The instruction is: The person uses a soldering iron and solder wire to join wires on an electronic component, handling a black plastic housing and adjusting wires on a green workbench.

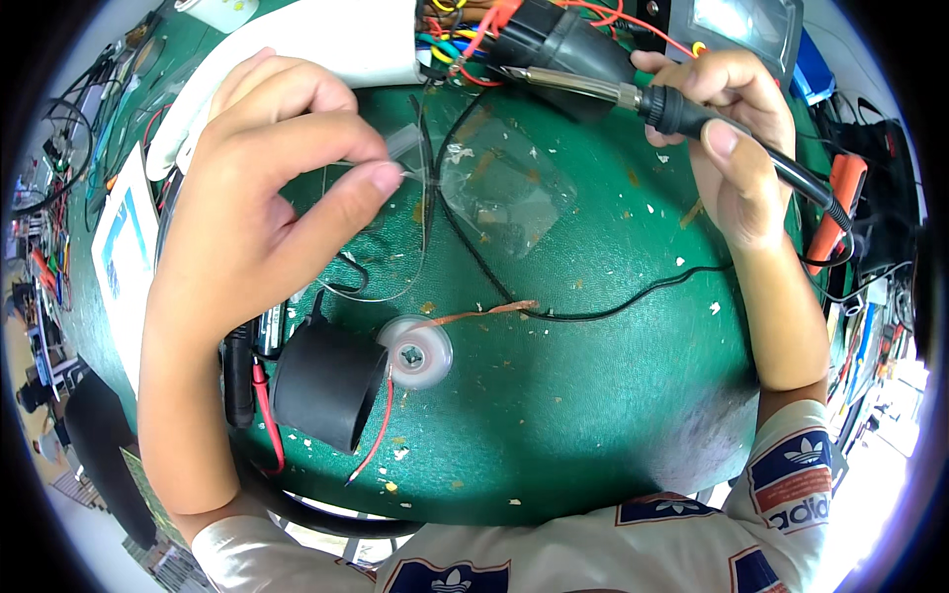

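Observation:
My right hand (732,138) grips a soldering iron (675,111) by its dark handle, fingers wrapped round it. The iron's metal tip points left, in front of a black housing (559,49) and close to a bundle of coloured wires (460,44). My left hand (277,168) is closed in a pinch, thumb against forefinger, on a thin silvery solder wire (425,242) that loops down toward the table. Beside the left hand lies a clear plastic bag (509,183). The wires run between the black housing and a white curved casing (336,44); which joint the tip is nearest to cannot be told.
Near the left forearm stand a black cylinder (321,381) and a translucent round spool (417,356) with red and copper wire ends. A black cable (633,301) crosses the green table (573,415). Orange-handled tool (838,208) at right; white sheet (124,267) at left.

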`<state>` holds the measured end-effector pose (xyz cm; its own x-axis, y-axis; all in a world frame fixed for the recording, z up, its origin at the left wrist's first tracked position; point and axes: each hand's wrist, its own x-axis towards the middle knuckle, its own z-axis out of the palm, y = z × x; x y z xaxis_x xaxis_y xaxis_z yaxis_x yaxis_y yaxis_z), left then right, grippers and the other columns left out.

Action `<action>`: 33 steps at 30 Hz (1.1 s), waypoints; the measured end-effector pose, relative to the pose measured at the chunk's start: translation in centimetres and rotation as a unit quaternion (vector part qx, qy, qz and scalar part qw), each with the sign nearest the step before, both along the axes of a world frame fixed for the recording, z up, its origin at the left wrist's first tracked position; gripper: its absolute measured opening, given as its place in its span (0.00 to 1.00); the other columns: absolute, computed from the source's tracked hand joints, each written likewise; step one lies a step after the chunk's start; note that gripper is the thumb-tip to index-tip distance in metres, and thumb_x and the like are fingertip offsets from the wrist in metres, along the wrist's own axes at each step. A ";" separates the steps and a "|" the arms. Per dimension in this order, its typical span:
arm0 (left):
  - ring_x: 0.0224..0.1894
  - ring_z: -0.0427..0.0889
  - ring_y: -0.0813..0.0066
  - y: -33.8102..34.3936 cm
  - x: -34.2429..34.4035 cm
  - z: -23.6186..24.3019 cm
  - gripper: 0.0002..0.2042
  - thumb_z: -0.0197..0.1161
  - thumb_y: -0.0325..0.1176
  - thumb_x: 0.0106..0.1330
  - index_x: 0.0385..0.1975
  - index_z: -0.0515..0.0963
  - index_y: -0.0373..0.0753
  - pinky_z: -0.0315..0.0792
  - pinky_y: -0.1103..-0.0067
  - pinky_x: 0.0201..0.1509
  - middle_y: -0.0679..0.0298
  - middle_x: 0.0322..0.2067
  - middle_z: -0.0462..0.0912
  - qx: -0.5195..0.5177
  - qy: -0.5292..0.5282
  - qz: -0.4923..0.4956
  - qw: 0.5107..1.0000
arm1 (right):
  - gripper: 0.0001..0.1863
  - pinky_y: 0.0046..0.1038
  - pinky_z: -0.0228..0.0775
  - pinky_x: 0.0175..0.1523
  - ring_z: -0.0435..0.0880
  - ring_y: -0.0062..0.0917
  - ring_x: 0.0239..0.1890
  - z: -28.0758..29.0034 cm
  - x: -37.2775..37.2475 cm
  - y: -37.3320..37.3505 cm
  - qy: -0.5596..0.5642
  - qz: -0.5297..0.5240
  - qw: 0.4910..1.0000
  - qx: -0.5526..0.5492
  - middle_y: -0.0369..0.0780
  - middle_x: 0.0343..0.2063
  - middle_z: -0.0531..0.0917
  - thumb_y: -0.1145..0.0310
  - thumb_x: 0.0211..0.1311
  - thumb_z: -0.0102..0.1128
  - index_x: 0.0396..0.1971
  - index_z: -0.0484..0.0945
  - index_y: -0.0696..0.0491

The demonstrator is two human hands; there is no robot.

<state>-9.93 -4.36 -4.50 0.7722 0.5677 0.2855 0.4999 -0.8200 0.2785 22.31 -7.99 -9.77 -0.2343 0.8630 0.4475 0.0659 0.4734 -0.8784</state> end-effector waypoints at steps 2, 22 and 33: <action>0.37 0.74 0.63 0.2 0.2 -0.3 0.05 0.66 0.28 0.55 0.26 0.78 0.34 0.66 0.69 0.53 0.62 0.27 0.72 -0.002 -0.022 0.011 1.000 | 0.16 0.26 0.76 0.44 0.82 0.26 0.40 -0.1 0.4 0.0 0.045 0.006 0.999 -0.030 0.47 0.42 0.81 0.66 0.56 0.60 0.41 0.73 0.59; 0.35 0.75 0.59 0.6 -1.5 0.5 0.09 0.70 0.24 0.47 0.28 0.79 0.33 0.65 0.60 0.65 0.61 0.28 0.74 -0.007 0.014 -0.037 0.999 | 0.19 0.32 0.79 0.50 0.81 0.31 0.49 0.2 -0.1 -0.5 0.001 0.012 1.000 0.012 0.50 0.46 0.79 0.69 0.56 0.62 0.45 0.72 0.62; 0.40 0.76 0.66 1.1 -1.7 0.7 0.07 0.63 0.22 0.60 0.36 0.81 0.30 0.68 0.76 0.49 0.60 0.32 0.78 -0.051 -0.083 -0.019 0.995 | 0.19 0.45 0.66 0.61 0.82 0.30 0.39 0.5 -0.8 -0.5 -0.020 -0.005 0.999 0.036 0.47 0.36 0.79 0.62 0.58 0.60 0.44 0.69 0.59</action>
<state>-11.61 -3.24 -3.82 0.7413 0.5711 0.3526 0.4091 -0.8010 0.4371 21.49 -8.45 -9.24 -0.2445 0.8309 0.4998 0.1057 0.5352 -0.8381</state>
